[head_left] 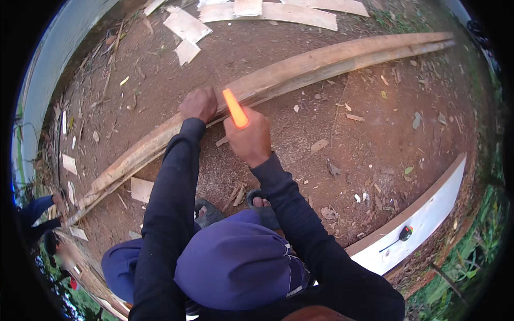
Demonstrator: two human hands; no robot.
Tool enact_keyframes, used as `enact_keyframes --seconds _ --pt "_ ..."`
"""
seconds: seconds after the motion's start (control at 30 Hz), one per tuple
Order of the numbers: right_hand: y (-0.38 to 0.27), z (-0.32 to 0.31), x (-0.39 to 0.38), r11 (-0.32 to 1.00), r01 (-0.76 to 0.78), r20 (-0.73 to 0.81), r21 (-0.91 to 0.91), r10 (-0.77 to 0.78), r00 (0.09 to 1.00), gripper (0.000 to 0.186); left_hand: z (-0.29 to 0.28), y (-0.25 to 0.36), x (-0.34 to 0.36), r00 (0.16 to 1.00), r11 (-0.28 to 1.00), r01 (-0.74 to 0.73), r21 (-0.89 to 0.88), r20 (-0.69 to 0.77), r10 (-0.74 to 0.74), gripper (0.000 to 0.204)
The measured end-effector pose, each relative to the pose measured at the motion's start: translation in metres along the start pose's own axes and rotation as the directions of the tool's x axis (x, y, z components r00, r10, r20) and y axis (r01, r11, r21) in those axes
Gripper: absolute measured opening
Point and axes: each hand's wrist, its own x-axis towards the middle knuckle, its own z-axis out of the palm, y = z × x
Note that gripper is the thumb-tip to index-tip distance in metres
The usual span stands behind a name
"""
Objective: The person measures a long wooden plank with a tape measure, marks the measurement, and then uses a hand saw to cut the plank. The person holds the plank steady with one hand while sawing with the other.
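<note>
A long, rough wooden beam [310, 65] lies slantwise across the bare earth in front of me, from lower left to upper right. My left hand [199, 105] is closed over its middle, the fingers curled down and mostly hidden. Just right of it, my right hand [252, 140] grips a bright orange tapered handle [234, 108], whose narrow end points up and away over the beam's near edge. Whatever tool this handle belongs to cannot be made out. Pale sawdust lies on the ground below my right hand.
Thin wood offcuts [184, 25] and boards lie at the far side. At the right rests a white board [428, 214] with a tape measure [406, 232] on it. A wall [64, 48] stands far left; another person's leg [37, 209] shows at the left rim.
</note>
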Motion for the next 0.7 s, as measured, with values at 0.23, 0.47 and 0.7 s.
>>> enact_keyframes --seconds 0.23,0.47,0.7 --pt "-0.003 -0.120 -0.169 0.978 -0.194 0.146 0.078 0.182 0.972 0.011 -0.035 0.006 -0.014 0.999 0.991 0.047 -0.124 0.031 -0.044 0.037" --pt "0.023 -0.014 -0.036 0.998 -0.018 0.036 0.055 0.016 0.999 0.014 -0.051 0.029 -0.019 0.990 0.974 0.114 -0.195 0.102 -0.096 0.037" --pt "0.026 -0.112 -0.183 0.997 -0.076 0.118 0.028 0.073 0.990 0.022 -0.053 0.013 -0.022 0.979 0.956 0.186 -0.228 0.129 -0.159 0.054"
